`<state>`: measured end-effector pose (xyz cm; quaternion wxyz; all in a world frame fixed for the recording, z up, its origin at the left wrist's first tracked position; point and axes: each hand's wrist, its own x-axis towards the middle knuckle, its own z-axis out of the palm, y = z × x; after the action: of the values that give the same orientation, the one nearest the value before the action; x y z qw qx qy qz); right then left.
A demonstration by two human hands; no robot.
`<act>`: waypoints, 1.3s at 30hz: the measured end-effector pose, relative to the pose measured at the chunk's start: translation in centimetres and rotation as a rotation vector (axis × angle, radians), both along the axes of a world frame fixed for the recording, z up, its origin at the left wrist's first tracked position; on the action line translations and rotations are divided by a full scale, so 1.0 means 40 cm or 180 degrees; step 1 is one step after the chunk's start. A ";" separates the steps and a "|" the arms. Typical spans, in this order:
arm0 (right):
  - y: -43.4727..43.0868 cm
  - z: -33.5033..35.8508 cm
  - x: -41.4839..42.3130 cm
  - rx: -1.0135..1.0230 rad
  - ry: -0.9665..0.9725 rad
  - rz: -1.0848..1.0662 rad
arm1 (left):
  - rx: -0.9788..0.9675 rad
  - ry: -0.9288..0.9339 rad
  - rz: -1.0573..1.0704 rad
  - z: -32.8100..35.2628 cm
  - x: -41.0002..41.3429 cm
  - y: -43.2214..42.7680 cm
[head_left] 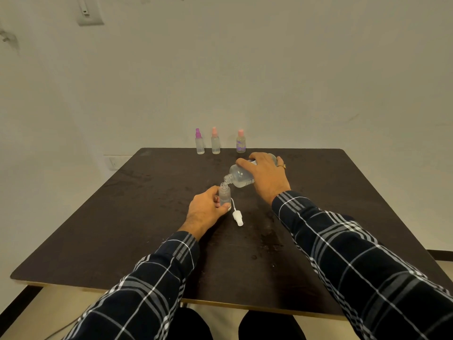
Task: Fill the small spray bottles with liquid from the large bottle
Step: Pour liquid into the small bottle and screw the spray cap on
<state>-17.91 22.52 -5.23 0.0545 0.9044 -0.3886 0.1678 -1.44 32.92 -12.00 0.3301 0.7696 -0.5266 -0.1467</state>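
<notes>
Head cam looking down at both hands, so here's where I'm at. My left hand (204, 212) is curled around the lower half of the small spray bottle (224, 193), holding it upright on the counter (98, 229) with the neck open. Its white pump top (237, 217), dip tube attached, lies on the counter just beside it on the right.

My right hand (264, 177) grips the large bottle (241, 176) from above. That bottle is tipped almost onto its side, with its long axis running from far-right down to near-left. Its mouth points left and down, right over the small bottle's neck. The 2 openings look close to touching. I can't tell if anything is actually flowing, it's too small to see.

That mouth-over-neck line-up is what it all hinges on. The small neck is narrow, so I reckon any extra tilt has to come gently from the right wrist while the left just steadies. If it drifts right, the liquid probably ends up on the counter.

3 more bottles stand capped at the far edge: a purple-capped bottle (199, 143), a pink-capped bottle (215, 142) and a labelled bottle (241, 142). I can't really read their fill levels.
</notes>
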 end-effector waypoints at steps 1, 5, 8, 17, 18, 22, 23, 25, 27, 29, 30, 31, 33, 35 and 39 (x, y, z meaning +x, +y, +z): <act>0.000 0.000 0.000 0.0009 0.0013 -0.0005 | 0.0004 0.0003 0.0001 0.000 0.000 0.001; -0.005 -0.005 0.004 -0.0001 -0.0006 0.0004 | 0.0024 -0.0013 -0.0003 0.003 0.000 0.000; -0.008 -0.011 0.006 0.0001 -0.0025 0.0000 | 0.0018 -0.0017 -0.0006 0.001 -0.001 -0.001; -0.014 -0.019 0.008 -0.0002 -0.0043 -0.0029 | 0.0067 0.0011 -0.0013 0.002 0.002 -0.002; -0.014 -0.019 0.008 -0.0016 -0.0047 -0.0023 | 0.0071 0.0011 -0.0016 0.003 0.002 -0.002; -0.014 -0.016 0.009 -0.0034 -0.0020 -0.0022 | 0.0049 -0.0037 0.0009 0.002 0.003 -0.002; -0.014 -0.016 0.009 -0.0040 -0.0009 -0.0025 | 0.0054 -0.0037 0.0014 0.002 0.003 -0.002; -0.015 -0.017 0.010 -0.0051 -0.0019 -0.0030 | 0.0051 -0.0020 0.0016 0.001 0.002 -0.003; -0.015 -0.018 0.009 -0.0041 -0.0020 -0.0033 | 0.0050 -0.0018 0.0013 0.002 0.002 -0.003; -0.015 -0.019 0.009 -0.0046 -0.0005 -0.0032 | 0.0064 -0.0020 0.0015 0.003 0.001 -0.003; -0.015 -0.018 0.009 -0.0050 0.0002 -0.0034 | 0.0071 -0.0019 0.0015 0.003 0.001 -0.003; -0.016 -0.018 0.009 -0.0050 0.0005 -0.0037 | 0.0073 -0.0014 0.0014 0.004 0.000 -0.002; -0.017 -0.020 0.010 -0.0044 0.0003 -0.0044 | 0.0068 -0.0001 0.0006 0.005 0.000 -0.002; -0.019 -0.023 0.010 0.0003 -0.0013 -0.0057 | 0.0079 0.0009 0.0004 0.004 0.001 -0.002; -0.021 -0.042 0.009 0.0270 -0.0218 -0.0097 | 0.0072 0.0005 0.0026 0.005 0.003 -0.001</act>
<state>-17.54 21.69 -6.90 0.0054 0.8936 -0.4107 0.1812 -1.33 32.89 -11.81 0.3224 0.7752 -0.5215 -0.1519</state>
